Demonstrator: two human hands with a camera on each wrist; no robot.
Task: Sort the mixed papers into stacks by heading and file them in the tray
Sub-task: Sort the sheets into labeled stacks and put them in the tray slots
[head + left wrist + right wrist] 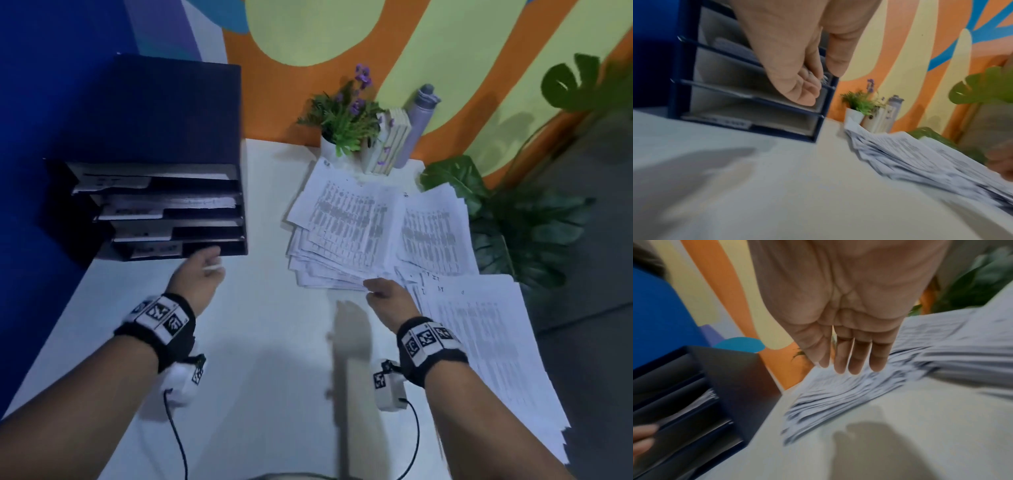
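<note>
A dark blue tiered paper tray (178,209) stands at the table's back left, with sheets in several slots. My left hand (202,274) hovers at its bottom slot. In the left wrist view its fingers (805,91) are loosely curled in front of the tray (748,104), and I see no paper in them. Fanned piles of printed papers (346,233) cover the right side. My right hand (380,291) reaches the near edge of the middle pile. Its straight fingers (857,356) lie just over the sheets (838,391).
A potted plant with purple flowers (342,123), a wooden block (390,144) and a grey bottle (419,123) stand at the back of the white table (260,342). A large leafy plant (513,226) crowds the right edge. More papers (486,342) lie near right.
</note>
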